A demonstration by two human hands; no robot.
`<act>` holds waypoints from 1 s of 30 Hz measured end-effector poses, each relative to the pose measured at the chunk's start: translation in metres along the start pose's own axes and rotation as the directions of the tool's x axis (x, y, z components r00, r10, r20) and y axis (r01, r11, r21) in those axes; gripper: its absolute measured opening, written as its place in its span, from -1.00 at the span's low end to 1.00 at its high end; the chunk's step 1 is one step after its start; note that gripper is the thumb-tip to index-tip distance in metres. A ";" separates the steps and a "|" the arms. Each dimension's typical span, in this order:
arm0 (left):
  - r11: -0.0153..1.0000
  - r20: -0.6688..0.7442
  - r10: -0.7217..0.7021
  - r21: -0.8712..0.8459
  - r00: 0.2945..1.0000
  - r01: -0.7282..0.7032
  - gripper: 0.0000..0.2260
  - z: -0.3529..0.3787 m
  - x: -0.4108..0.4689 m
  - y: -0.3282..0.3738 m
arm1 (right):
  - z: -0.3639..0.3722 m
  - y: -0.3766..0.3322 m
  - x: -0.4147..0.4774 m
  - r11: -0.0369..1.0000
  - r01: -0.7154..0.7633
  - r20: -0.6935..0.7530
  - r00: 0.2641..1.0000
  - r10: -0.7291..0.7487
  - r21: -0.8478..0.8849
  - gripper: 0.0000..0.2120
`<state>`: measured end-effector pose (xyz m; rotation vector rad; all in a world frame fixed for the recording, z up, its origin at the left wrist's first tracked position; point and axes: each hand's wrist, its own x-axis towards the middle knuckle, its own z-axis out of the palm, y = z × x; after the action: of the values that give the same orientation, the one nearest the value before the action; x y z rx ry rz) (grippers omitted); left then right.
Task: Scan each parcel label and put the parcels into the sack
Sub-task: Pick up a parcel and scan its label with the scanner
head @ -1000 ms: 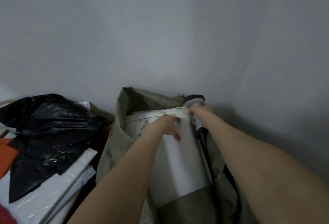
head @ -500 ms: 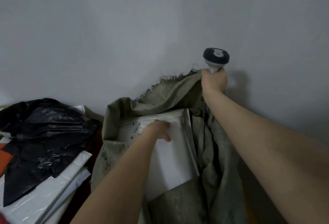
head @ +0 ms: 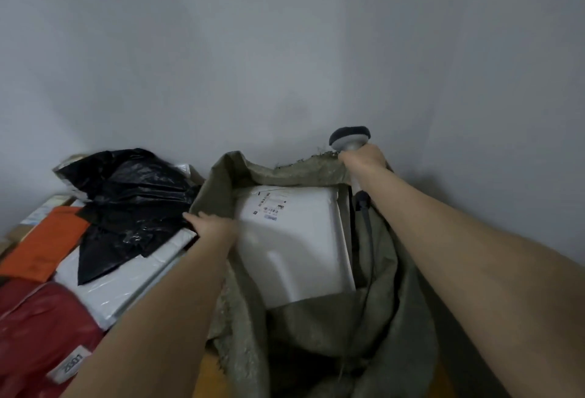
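Note:
A grey-green woven sack (head: 304,324) stands open in front of me. Inside it lies a large white parcel (head: 300,248), label (head: 270,207) facing up near its far edge. My right hand (head: 364,160) grips the handle of a grey barcode scanner (head: 349,138) together with the sack's frayed far rim, holding it up. My left hand (head: 212,226) is at the sack's left rim, fingers curled over the cloth edge, beside the parcel. The hand is blurred.
Left of the sack is a heap of parcels: a black plastic bag (head: 133,204), an orange one (head: 44,245), white mailers (head: 120,283) and a red one (head: 41,328) with a white tag. A grey wall stands close behind. The scanner's cable (head: 367,229) hangs into the sack.
My left hand left the white parcel and moved left to the sack's rim. My right hand, raised high with scanner and rim half a second ago, has come down. The parcel sits deeper.

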<state>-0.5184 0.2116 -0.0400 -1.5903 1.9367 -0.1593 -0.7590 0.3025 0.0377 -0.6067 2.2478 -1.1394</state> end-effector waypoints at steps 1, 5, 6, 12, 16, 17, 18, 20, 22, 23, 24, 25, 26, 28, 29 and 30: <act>0.999 0.035 -0.046 -0.004 0.998 0.046 -0.51 0.010 -0.007 -0.011 | 0.000 0.000 -0.009 0.999 -0.032 0.088 0.996 0.030 0.020 -0.52; 0.995 -0.032 -0.008 -0.096 0.999 0.005 -0.58 0.024 -0.037 -0.026 | 0.014 0.014 -0.050 0.985 -0.170 0.325 0.933 0.155 0.019 -0.45; 0.990 -0.080 0.028 -0.139 0.996 -0.039 -0.57 0.024 -0.042 -0.023 | 0.021 0.021 -0.058 0.985 -0.172 0.358 0.921 0.152 0.026 -0.44; 0.943 0.092 0.245 -0.253 0.965 -0.215 -0.22 0.050 -0.073 -0.007 | 0.058 0.062 -0.108 0.983 -0.117 0.419 0.893 0.166 -0.140 -0.41; 0.996 0.282 0.054 0.055 0.958 -0.072 -0.31 0.089 -0.084 -0.038 | 0.065 0.098 -0.132 0.955 -0.150 0.378 0.894 0.241 -0.254 -0.40; 0.996 0.269 0.053 0.057 0.962 -0.071 -0.33 0.095 -0.083 -0.046 | 0.067 0.104 -0.137 0.956 -0.168 0.358 0.900 0.248 -0.242 -0.41; 0.996 0.236 0.084 0.022 0.968 -0.092 -0.35 0.099 -0.083 -0.053 | 0.070 0.106 -0.140 0.958 -0.181 0.334 0.909 0.249 -0.223 -0.43; 0.980 0.118 0.181 -0.109 0.976 -0.168 -0.43 0.098 -0.081 -0.060 | 0.078 0.104 -0.149 0.964 -0.230 0.298 0.918 0.260 -0.133 -0.56; 0.934 -0.038 0.261 -0.243 0.965 -0.262 -0.55 0.095 -0.080 -0.065 | 0.087 0.094 -0.163 0.960 -0.278 0.307 0.916 0.256 0.027 -0.73; 0.901 -0.098 0.282 -0.314 0.954 -0.299 -0.60 0.095 -0.079 -0.068 | 0.092 0.090 -0.171 0.957 -0.276 0.308 0.921 0.239 0.084 -0.77; 0.866 -0.144 0.294 -0.378 0.945 -0.327 -0.63 0.096 -0.078 -0.072 | 0.098 0.087 -0.178 0.957 -0.264 0.312 0.925 0.217 0.119 -0.78; 0.837 -0.179 0.301 -0.422 0.937 -0.349 -0.65 0.098 -0.077 -0.076 | 0.103 0.084 -0.186 0.957 -0.253 0.318 0.927 0.198 0.140 -0.76; 0.818 -0.213 0.302 -0.444 0.929 -0.367 -0.69 0.100 -0.076 -0.080 | 0.109 0.082 -0.194 0.956 -0.244 0.322 0.929 0.182 0.165 -0.74; 0.803 -0.264 0.282 -0.461 0.922 -0.378 -0.77 0.106 -0.076 -0.088 | 0.119 0.078 -0.210 0.945 -0.240 0.326 0.932 0.159 0.223 -0.70; 0.801 -0.284 0.267 -0.466 0.921 -0.376 -0.78 0.110 -0.078 -0.092 | 0.124 0.076 -0.217 0.933 -0.249 0.332 0.930 0.156 0.261 -0.69; 0.800 -0.309 0.249 -0.468 0.918 -0.375 -0.78 0.114 -0.081 -0.096 | 0.129 0.075 -0.222 0.920 -0.261 0.340 0.928 0.155 0.293 -0.69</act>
<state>-0.3703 0.2926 -0.0556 -1.5849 2.5595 0.3689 -0.5203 0.4026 -0.0298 -0.3635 1.7529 -1.1861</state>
